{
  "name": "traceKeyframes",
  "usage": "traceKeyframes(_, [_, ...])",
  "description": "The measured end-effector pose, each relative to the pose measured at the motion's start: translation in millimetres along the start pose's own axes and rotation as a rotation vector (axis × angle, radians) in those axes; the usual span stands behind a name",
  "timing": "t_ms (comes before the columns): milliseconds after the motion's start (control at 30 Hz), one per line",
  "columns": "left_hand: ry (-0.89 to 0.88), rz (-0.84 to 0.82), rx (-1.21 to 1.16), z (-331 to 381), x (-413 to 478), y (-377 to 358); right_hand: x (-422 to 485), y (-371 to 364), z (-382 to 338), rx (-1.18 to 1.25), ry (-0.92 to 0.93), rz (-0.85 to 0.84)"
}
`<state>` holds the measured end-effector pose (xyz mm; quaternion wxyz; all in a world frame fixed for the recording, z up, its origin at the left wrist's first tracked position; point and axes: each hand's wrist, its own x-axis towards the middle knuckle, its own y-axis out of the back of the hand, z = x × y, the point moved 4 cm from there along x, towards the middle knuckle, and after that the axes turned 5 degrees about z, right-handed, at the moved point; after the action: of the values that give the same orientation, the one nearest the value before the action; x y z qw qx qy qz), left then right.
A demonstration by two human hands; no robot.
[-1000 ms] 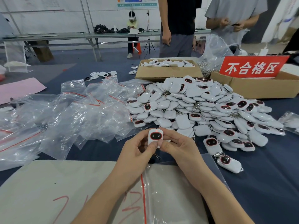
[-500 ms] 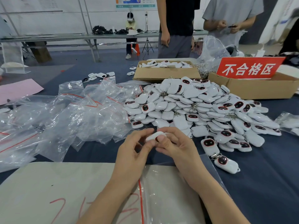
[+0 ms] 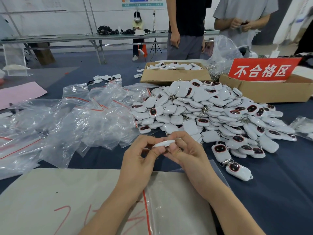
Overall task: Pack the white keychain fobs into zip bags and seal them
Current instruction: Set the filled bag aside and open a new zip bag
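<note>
Left hand (image 3: pixel 137 160) and right hand (image 3: pixel 188 155), both mine, pinch one white fob (image 3: pixel 165 143) edge-on between curled fingertips, held just above the dark bench (image 3: pixel 279 192). Just beyond them I see the heaped pile of fobs (image 3: pixel 211 112). A zip bag (image 3: pixel 169 200) with a red strip lies flat under my wrists, with loose bags (image 3: pixel 84 119) at left.

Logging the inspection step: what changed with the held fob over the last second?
The fob was turned from upright, dark face toward the camera, to flat and edge-on; its face no longer shows. The left hand and right hand kept pinching it. The fob pile and the zip bag under the wrists stayed put.
</note>
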<state>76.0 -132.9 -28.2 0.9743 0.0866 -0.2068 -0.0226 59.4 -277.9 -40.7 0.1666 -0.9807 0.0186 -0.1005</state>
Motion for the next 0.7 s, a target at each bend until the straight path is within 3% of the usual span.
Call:
traceKeyframes(267, [0.205, -0.081, -0.121, -11.6, 3.5, -1.9, 1.0, -0.5, 1.4, -0.014, 0.037, 0.003])
traceKeyframes(433, [0.213, -0.06, -0.144, -15.1, 9.3, 2.4, -1.1, -5.6, 3.4, 0.032, -0.038, -0.086])
traceKeyframes(567, [0.131, -0.037, -0.1, -11.6, 5.7, 0.1, 0.5, -0.8, 1.8, -0.052, -0.034, 0.083])
traceKeyframes(700, [0.111, -0.03, -0.091, -12.5, 4.4, 0.7, -0.5, 1.6, 1.0, -0.056, -0.038, 0.121])
